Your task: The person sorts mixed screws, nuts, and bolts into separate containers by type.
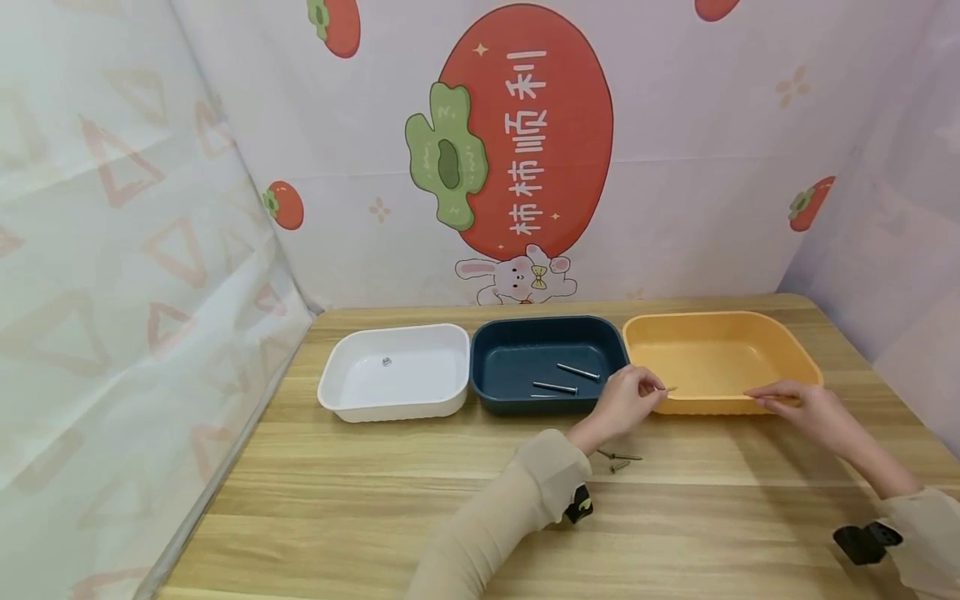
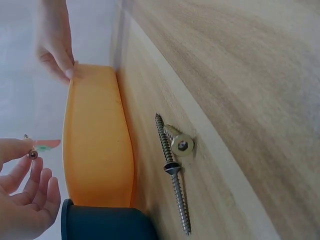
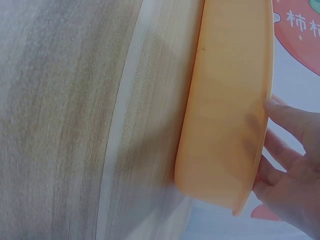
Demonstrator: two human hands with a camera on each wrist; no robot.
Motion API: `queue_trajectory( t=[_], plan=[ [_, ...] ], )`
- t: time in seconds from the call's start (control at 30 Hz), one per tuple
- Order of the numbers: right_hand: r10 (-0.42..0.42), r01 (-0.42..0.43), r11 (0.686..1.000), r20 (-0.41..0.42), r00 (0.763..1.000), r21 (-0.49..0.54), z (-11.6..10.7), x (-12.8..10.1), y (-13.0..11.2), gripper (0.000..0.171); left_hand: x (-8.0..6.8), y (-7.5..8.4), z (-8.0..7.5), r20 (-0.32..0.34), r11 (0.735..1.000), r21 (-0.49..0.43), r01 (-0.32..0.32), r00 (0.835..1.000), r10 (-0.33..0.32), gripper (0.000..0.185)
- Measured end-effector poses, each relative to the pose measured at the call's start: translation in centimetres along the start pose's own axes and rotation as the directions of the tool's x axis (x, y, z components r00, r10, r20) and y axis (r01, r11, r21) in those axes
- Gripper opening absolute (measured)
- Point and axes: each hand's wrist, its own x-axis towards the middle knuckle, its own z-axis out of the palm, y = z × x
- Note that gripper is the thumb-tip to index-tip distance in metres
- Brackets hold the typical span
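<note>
My left hand [image 1: 626,402] pinches a small brass-coloured screw [image 2: 32,154] between thumb and fingers, at the near left side of the orange tray [image 1: 720,406]. The screw is above the tray's rim level in the left wrist view. My right hand [image 1: 813,415] grips the tray's near rim toward its right end, thumb outside and fingers inside, as the right wrist view shows. On the table below my left wrist lie a long dark-headed screw [image 2: 172,168] and a shorter brass screw [image 2: 182,144], with another thin screw touching or crossing them.
Left of the orange tray stands a dark blue tray [image 1: 487,406] holding long silver bolts [image 1: 555,387]. Farther left, a white tray [image 1: 397,410] has one small metal piece [image 1: 387,362] inside. The three trays form a row near the table's [image 1: 337,500] back edge, before a printed cloth.
</note>
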Motion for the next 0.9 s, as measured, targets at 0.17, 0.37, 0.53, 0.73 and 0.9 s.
queue_trajectory(
  t=[0.17,0.37,0.53,0.73,0.9],
  plan=[
    [0.02,-0.02,1.0,-0.003,1.0,0.002,0.0,0.0,0.0,0.011,0.3,0.1,0.6,-0.03,1.0,-0.013,0.017,0.999,-0.018,0.007],
    [0.004,-0.004,1.0,-0.018,1.0,0.003,0.2,0.0,-0.1,0.013,0.6,0.1,1.4,-0.049,0.999,-0.011,0.04,0.998,-0.04,0.006],
    [-0.011,0.011,1.0,-0.038,0.999,-0.02,0.2,0.0,-0.2,0.013,0.9,0.2,2.1,-0.072,0.999,0.004,0.035,0.997,-0.035,0.006],
    [-0.014,0.013,1.0,-0.034,0.999,-0.023,0.3,-0.1,-0.3,0.012,1.3,0.4,2.7,-0.106,0.999,0.034,0.029,0.994,-0.025,0.006],
    [-0.027,0.025,0.998,-0.033,0.999,-0.051,0.3,-0.1,-0.3,0.012,1.4,0.3,2.8,-0.089,0.999,0.048,0.008,0.996,-0.004,0.013]
  ],
)
